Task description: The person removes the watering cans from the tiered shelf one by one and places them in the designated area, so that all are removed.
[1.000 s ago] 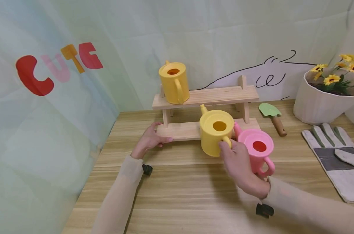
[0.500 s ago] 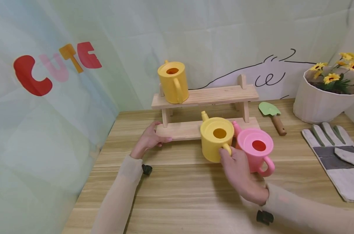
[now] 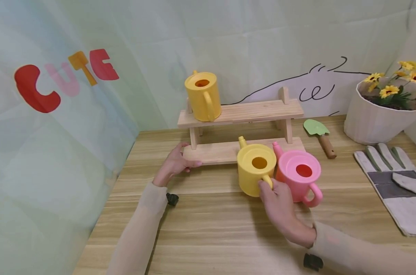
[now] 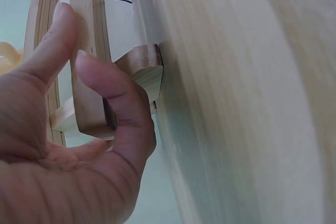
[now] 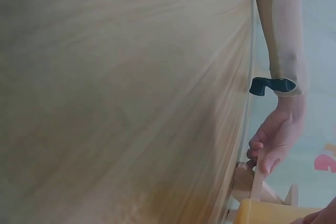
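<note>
Hands at a wooden rack point(image 3: 228, 151): left hand point(image 3: 175, 164) grips its lower shelf end; right hand point(image 3: 280, 208) grasps the yellow watering can point(image 3: 254, 170) handle, touching a pink watering can point(image 3: 298, 173).

The head view looks forward and down from above the near edge of the tabletop point(image 3: 208, 229). It takes in both arms, the wooden shelf point(image 3: 240, 151) at mid distance and the backdrop behind it.

The left wrist view sits very close behind the left hand point(image 4: 68, 145). It faces along the thumb toward the shelf's end point(image 4: 89, 103); the tabletop point(image 4: 252, 98) runs as a tilted, blurred band on the right.

The right wrist view lies low over the tabletop point(image 5: 121, 98), rolled sideways, and faces across it toward the left hand point(image 5: 275, 142).

All 3 views share the left hand, the shelf end and the tabletop.
</note>
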The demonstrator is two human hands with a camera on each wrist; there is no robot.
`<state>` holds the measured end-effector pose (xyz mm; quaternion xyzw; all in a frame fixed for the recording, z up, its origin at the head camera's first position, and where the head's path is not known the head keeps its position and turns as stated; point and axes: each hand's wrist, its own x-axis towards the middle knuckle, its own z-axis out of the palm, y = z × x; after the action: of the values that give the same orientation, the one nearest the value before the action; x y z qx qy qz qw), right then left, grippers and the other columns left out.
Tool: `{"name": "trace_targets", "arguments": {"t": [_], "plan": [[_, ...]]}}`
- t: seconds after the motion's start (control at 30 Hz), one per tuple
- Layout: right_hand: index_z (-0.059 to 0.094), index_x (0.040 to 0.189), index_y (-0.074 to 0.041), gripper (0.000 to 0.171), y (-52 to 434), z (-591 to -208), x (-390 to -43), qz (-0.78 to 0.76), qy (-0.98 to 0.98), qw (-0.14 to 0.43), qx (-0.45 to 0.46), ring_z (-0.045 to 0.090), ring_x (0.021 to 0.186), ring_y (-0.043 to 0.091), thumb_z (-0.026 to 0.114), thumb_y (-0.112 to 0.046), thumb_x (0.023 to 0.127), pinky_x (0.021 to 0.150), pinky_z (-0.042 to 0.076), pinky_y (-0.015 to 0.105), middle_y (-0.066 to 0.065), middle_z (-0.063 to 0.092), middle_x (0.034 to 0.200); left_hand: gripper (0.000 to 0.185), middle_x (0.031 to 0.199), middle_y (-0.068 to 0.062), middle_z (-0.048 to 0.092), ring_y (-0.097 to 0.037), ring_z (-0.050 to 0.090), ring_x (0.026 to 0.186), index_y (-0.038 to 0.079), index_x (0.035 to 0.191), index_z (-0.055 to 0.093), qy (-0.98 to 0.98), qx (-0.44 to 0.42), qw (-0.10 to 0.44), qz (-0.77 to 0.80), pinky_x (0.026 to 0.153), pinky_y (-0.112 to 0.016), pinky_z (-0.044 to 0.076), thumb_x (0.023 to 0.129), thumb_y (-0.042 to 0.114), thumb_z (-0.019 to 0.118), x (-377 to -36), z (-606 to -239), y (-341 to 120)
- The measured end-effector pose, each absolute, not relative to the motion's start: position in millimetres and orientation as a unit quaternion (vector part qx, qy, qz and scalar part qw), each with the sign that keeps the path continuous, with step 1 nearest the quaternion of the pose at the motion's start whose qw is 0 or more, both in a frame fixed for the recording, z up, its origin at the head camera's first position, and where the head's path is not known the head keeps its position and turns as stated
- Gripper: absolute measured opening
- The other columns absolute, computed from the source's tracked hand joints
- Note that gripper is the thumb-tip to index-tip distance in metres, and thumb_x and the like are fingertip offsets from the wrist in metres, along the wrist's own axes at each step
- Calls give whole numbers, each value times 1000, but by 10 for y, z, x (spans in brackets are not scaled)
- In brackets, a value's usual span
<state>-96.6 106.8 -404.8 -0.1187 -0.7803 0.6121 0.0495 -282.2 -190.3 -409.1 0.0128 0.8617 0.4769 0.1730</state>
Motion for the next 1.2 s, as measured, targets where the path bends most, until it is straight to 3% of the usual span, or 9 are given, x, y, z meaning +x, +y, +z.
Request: {"name": "trace_targets", "arguments": {"t": [0.17,0.67,1.03,1.2], "plan": [[53,68,-8,42,1080,-4084,-951,611,-781,45,-122,42,52,13,55,-19,109,49,29,23,-3,46,56,105,130,-21,53,-11,57,68,8,171,23,861,12,173,479,63,-22,54,91,17,91,-2825,-4098,-1903],[51,65,-9,44,1066,-4195,-952,605,-785,64,-117,41,49,14,57,-19,107,45,28,24,-3,44,54,105,135,-23,53,-11,57,65,8,171,24,863,11,171,476,63,-22,53,91,17,92,-2828,-4097,-1897],[55,66,-8,42,1119,-4497,-1068,612,-779,57,-125,40,49,15,61,-23,105,45,28,25,1,47,56,106,134,-24,54,-11,57,65,7,171,23,862,14,172,476,63,-22,54,91,18,92,-2837,-4105,-1898],[55,66,-8,43,1128,-4530,-1074,612,-779,48,-128,40,49,14,61,-22,106,45,28,25,1,47,56,107,127,-21,56,-11,57,67,6,171,22,861,18,170,479,62,-22,54,91,17,91,-2839,-4107,-1905]]}}
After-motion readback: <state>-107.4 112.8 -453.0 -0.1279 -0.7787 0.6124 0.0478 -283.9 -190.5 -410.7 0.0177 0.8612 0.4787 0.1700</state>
